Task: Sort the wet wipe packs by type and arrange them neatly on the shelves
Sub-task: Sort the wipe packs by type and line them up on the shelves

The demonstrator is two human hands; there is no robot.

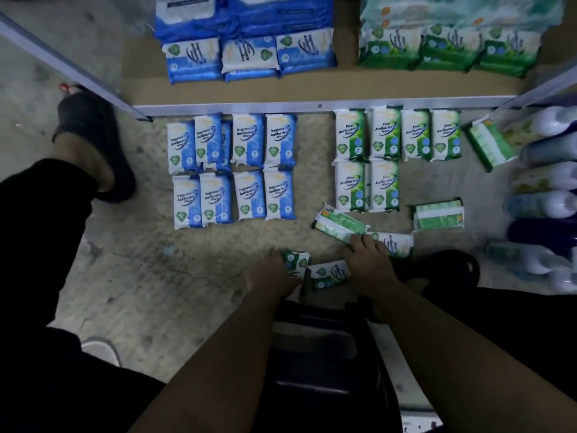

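Several blue fragrance-free wipe packs (232, 170) lie in two rows on the floor, left of several green pine packs (382, 157) in rows. Loose green packs lie nearer me. My left hand (274, 270) grips one green pack (296, 262) at its left end. My right hand (368, 260) holds a tilted green pack (338, 225) by its lower end and covers part of another green pack (395, 243). One more green pack (329, 273) lies between my hands. On the shelf (312, 89) stand blue packs (249, 54) left and green packs (449, 48) right.
Several white and blue bottles (543, 201) lie along the right edge. Two stray green packs (438, 214) (488, 145) rest near them. My sandalled feet (93, 142) (443, 267) sit at left and right. A metal shelf rail (321, 106) crosses the view, and a dark crate (321, 348) sits under my arms.
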